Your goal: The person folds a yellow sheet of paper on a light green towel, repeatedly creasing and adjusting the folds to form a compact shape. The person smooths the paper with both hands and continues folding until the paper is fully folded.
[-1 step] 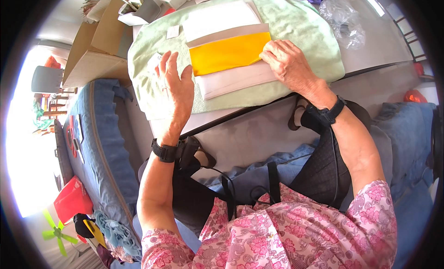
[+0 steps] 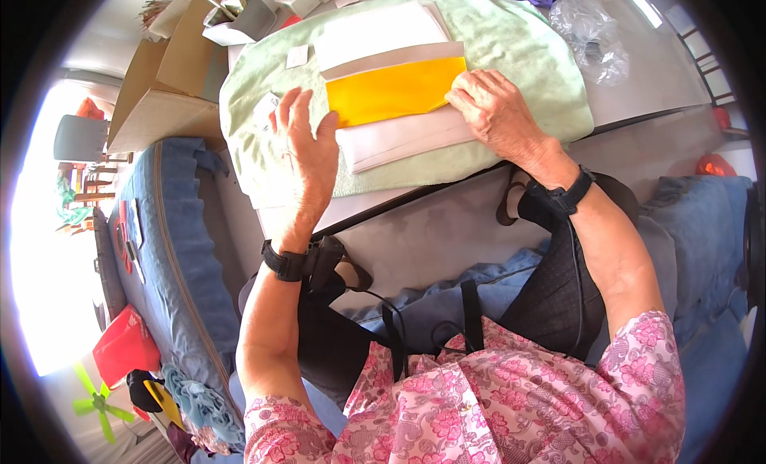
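A yellow sheet (image 2: 387, 87), paper or cloth I cannot tell, lies across white sheets (image 2: 408, 137) with pencil-like lines near their lower edge. Along its far edge runs a greyish-beige strip (image 2: 391, 61). My right hand (image 2: 499, 109) is closed at the yellow sheet's near right corner, thumb and fingers pinching it. To the left, my left hand (image 2: 307, 145) is open, fingers spread upward. Its thumb comes up to the yellow sheet's left end, and whether it touches is hard to tell. More white paper (image 2: 383, 33) lies beyond the strip.
A pale green towel (image 2: 527, 57) covers much of the table. Small white squares (image 2: 297, 56) lie on it. Clear crumpled plastic (image 2: 590, 37) is at the far right. At the left stand a cardboard box (image 2: 175, 81) and a blue-covered seat (image 2: 179, 248).
My left hand has shifted slightly right, its thumb nearer the yellow sheet's left end. The right hand stays at its corner.
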Motion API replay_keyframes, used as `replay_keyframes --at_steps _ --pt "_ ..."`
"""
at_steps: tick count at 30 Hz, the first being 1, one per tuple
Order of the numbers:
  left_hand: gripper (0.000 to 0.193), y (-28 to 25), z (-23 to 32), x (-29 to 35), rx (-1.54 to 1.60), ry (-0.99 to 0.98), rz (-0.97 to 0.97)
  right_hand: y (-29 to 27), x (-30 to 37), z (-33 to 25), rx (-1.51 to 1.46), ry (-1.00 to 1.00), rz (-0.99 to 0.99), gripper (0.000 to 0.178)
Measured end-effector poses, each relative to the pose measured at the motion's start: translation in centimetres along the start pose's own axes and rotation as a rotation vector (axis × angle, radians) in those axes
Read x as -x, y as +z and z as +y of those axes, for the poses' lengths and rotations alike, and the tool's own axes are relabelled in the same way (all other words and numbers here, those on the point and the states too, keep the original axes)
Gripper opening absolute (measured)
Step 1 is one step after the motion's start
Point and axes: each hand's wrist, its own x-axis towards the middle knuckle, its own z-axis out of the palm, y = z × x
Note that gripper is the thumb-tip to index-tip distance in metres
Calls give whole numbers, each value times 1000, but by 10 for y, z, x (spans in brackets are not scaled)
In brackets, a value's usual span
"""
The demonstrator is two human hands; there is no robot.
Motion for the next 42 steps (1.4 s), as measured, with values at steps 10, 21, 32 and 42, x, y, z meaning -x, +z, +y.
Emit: replay_keyframes --at_steps 10,21,32,42 --pt "24 23 52 0 32 498 -100 2 -10 -18 74 27 -25 12" --pt "11 38 52 1 -3 569 -147 10 -13 -23 -71 33 120 10" --pt "21 46 45 0 32 553 -125 6 -14 -19 -229 122 123 22" --pt "19 50 41 -1 77 533 -109 0 -12 -13 -331 265 63 15"
